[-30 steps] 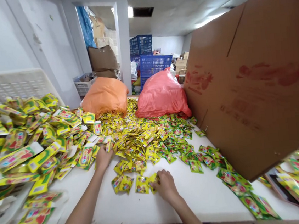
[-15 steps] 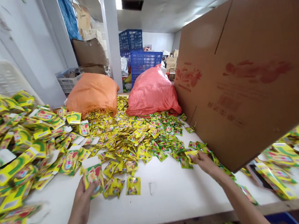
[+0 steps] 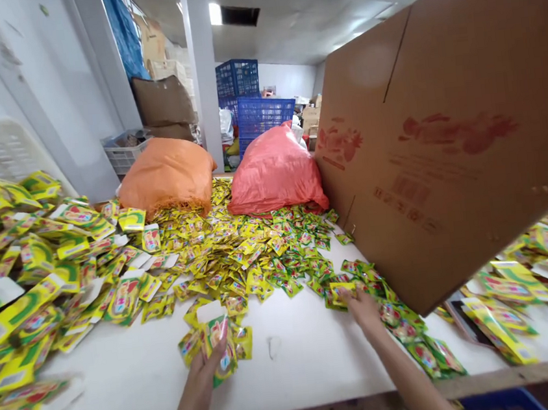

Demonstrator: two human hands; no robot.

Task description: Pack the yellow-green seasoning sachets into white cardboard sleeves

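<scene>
Far left, a heap of flat yellow-and-green cardboard boxes (image 3: 122, 298) spreads across the white worktop (image 3: 290, 360). Coming right, here's the left hand (image 3: 202, 372), closed around one yellow-and-green cardboard box with a raised white flap (image 3: 219, 346), thumb across its front; small yellow sachets peek out on both sides of it. Beyond that hand sits a bulging orange woven sack (image 3: 167, 174), and spilling towards the middle, a broad heap of shiny yellow sachets (image 3: 239, 248), with a glossy red sack (image 3: 275, 172) behind. Bare worktop between the hands, then the right hand (image 3: 363, 310), well apart from the box: fingertips at the edge of a shiny yellow sachet (image 3: 341, 292), though whether they grip it I can't tell. Shiny green sachets (image 3: 424, 355) trail just right of it, below a big, tilted brown cardboard carton (image 3: 439, 103).
</scene>
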